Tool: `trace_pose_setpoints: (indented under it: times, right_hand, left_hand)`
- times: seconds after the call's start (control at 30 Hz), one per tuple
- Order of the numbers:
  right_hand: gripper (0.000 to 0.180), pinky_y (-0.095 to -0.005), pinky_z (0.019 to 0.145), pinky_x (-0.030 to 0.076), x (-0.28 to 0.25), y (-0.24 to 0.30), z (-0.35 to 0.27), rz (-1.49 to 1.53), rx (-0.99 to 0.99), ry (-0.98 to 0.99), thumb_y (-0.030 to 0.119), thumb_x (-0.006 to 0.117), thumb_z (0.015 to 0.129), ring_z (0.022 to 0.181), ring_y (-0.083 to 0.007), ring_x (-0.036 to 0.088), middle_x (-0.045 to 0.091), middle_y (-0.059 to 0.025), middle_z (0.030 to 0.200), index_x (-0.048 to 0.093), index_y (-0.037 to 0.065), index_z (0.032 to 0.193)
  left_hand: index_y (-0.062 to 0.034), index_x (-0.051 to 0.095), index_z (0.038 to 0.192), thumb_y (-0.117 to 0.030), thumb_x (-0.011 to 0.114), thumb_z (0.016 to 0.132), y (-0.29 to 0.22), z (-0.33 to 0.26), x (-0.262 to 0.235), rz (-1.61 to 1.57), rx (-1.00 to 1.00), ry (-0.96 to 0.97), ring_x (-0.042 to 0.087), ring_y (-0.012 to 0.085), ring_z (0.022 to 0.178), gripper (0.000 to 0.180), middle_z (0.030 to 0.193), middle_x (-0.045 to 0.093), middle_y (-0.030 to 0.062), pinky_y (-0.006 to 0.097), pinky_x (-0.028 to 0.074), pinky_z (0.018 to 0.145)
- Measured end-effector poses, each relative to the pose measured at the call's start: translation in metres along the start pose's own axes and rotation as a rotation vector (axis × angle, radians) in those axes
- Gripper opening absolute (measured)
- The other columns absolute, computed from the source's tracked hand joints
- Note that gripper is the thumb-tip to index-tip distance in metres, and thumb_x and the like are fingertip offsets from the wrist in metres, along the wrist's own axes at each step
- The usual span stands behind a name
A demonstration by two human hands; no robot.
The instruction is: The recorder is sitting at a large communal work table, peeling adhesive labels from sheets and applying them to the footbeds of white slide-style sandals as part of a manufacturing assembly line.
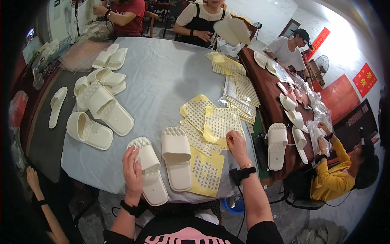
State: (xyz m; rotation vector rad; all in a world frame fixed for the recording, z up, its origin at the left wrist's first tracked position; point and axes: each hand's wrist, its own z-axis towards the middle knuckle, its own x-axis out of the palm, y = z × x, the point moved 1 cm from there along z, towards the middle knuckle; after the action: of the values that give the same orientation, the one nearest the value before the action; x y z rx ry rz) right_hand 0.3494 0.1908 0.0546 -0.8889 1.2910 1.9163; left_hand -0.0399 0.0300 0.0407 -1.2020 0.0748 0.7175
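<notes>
A cream slipper point(155, 188) lies toe-away in front of me, tilted slightly. My left hand point(133, 171) grips its left side by the strap. Its mate, another cream slipper point(178, 175), lies just to the right, untouched. Over the right edge of a yellow-backed sticker sheet point(219, 122), my right hand point(237, 145) is closed in a pinch. What sits between those fingertips is too small to make out. Nearer me, a partly used sticker sheet point(201, 185) lies beside the right slipper. More sheets overlap beneath the top one.
Several cream slippers point(107, 107) are piled on the left of the grey-covered table point(150, 77). More sticker sheets point(243, 89) stack at the right edge. A brown-covered table point(260, 81) bears slippers and plastic bags. Co-workers sit or stand around; one person's arm point(46, 203) reaches in at lower left.
</notes>
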Motion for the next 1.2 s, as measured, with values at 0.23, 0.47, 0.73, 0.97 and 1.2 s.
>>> trace_pose_setpoints:
  times: [0.23, 0.47, 0.73, 0.97, 1.2]
  right_hand:
    - [0.010, -0.0443, 0.077, 0.050, 0.005, -0.013, 0.000, -0.031, -0.023, -0.032, 0.006, 0.062, 0.092, 0.089, -0.0381, 0.061, 0.061, -0.0158, 0.096, 0.056, 0.004, 0.100]
    - [0.009, -0.0462, 0.080, 0.049, 0.012, -0.018, -0.001, -0.052, -0.021, -0.042, 0.008, 0.059, 0.095, 0.093, -0.0399, 0.060, 0.061, -0.0175, 0.099, 0.054, 0.002, 0.100]
    - [0.009, -0.0452, 0.077, 0.049, -0.002, -0.001, -0.002, 0.012, 0.030, 0.015, 0.008, 0.057, 0.096, 0.089, -0.0409, 0.061, 0.062, -0.0199, 0.093, 0.055, 0.001, 0.101]
    - [0.017, -0.0455, 0.076, 0.051, 0.014, 0.140, -0.062, 0.179, 0.013, 0.383, 0.016, 0.060, 0.097, 0.089, -0.0394, 0.065, 0.066, -0.0199, 0.095, 0.055, 0.004, 0.107]
    - [0.014, -0.0443, 0.072, 0.052, 0.035, 0.178, -0.094, 0.064, -0.158, 0.428, 0.016, 0.062, 0.095, 0.085, -0.0358, 0.065, 0.062, -0.0157, 0.092, 0.055, 0.005, 0.101]
  left_hand:
    - [0.0018, 0.056, 0.132, -0.012, 0.045, 0.101, 0.001, 0.001, 0.003, -0.001, 0.010, -0.002, 0.044, 0.0375, 0.135, 0.035, 0.143, 0.050, 0.0202, 0.047, 0.033, 0.115]
    - [0.0014, 0.057, 0.131, -0.008, 0.046, 0.099, 0.006, -0.002, 0.001, 0.015, 0.008, -0.013, 0.045, 0.0373, 0.135, 0.035, 0.143, 0.050, 0.0196, 0.046, 0.033, 0.115]
    - [0.0002, 0.058, 0.130, -0.006, 0.049, 0.097, 0.002, 0.002, 0.007, 0.005, 0.013, -0.022, 0.046, 0.0366, 0.134, 0.035, 0.140, 0.052, 0.0183, 0.045, 0.036, 0.113]
    - [-0.0011, 0.058, 0.131, -0.004, 0.052, 0.096, 0.004, -0.002, -0.001, 0.027, 0.019, -0.050, 0.047, 0.0368, 0.133, 0.035, 0.140, 0.053, 0.0169, 0.046, 0.037, 0.113]
    - [-0.0019, 0.058, 0.132, -0.006, 0.052, 0.097, 0.001, 0.000, 0.001, 0.013, 0.018, -0.049, 0.047, 0.0366, 0.134, 0.035, 0.140, 0.053, 0.0165, 0.046, 0.037, 0.113]
